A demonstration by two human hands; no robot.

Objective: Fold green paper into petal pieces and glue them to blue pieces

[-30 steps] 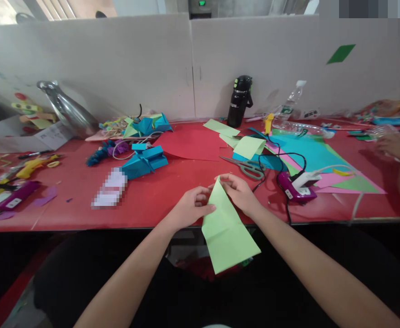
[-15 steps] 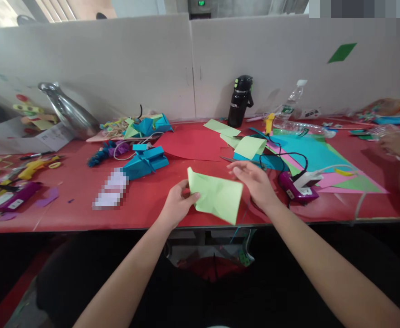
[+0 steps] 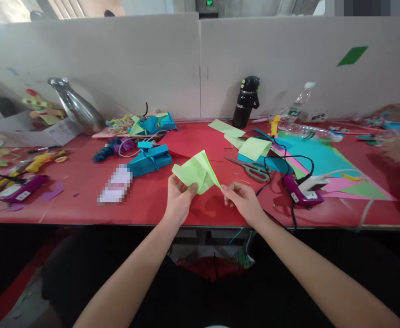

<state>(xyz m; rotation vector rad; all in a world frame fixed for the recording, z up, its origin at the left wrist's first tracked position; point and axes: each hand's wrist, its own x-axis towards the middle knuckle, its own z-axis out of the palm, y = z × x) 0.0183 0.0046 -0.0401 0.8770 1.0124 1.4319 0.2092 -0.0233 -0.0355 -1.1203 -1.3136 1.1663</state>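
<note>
1. Above the near edge of the red table (image 3: 83, 205), a folded light-green paper (image 3: 196, 172) is held up between both hands.
2. The left hand (image 3: 179, 198) has its grip closed on the paper's lower left part.
3. The right hand (image 3: 242, 202) pinches the paper's pointed right corner.
4. Scissors (image 3: 250, 167) lie just beyond the right hand, beside a purple device (image 3: 300, 193) with black cable.

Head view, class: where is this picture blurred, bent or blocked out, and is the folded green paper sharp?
Head view: the green paper, held by the left hand and right hand, is sharp; a pixelated patch hides something on the red table; the table edge bows; light is even, without glare.
</note>
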